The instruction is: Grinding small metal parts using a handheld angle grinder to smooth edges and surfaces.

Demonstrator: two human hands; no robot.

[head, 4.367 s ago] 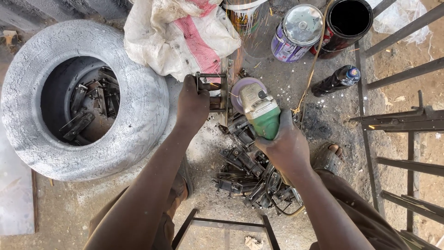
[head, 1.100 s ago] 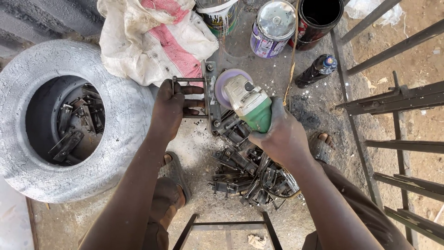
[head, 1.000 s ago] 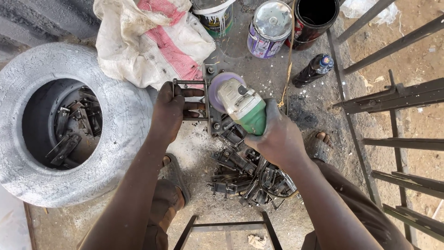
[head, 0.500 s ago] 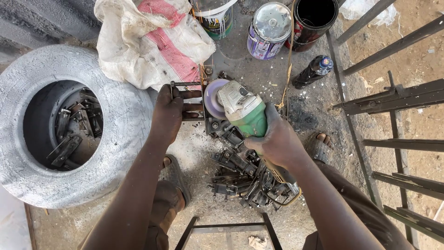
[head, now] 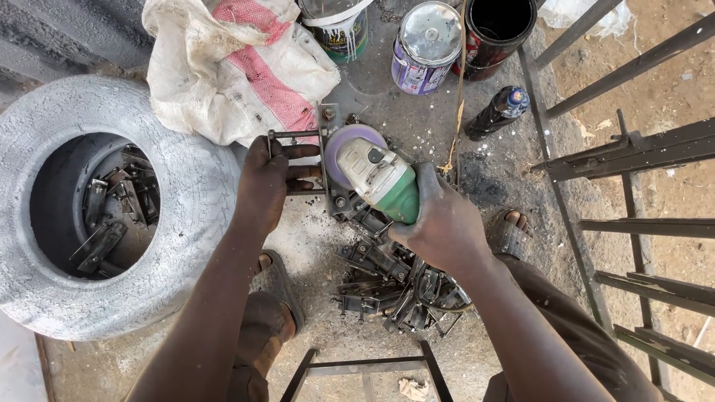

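My right hand [head: 445, 225] grips the green and white body of an angle grinder [head: 380, 179]. Its purple disc [head: 345, 147] lies against a small welded metal bracket [head: 314, 145] on the ground. My left hand [head: 269, 186] holds that bracket down, fingers wrapped over its bars. Just below the grinder lies a pile of several dark metal brackets [head: 387, 286].
A grey-painted tyre [head: 167, 223] with metal parts inside lies at left. A white and red sack [head: 238, 71], paint cans [head: 424, 46], a black can [head: 497, 33] and a dark bottle [head: 495, 112] stand beyond. Steel bar frames [head: 640, 186] lie at right; my sandalled feet [head: 277, 286] flank the pile.
The grinder has shifted a little to the left along the bracket. My left hand has stayed on the bracket throughout.
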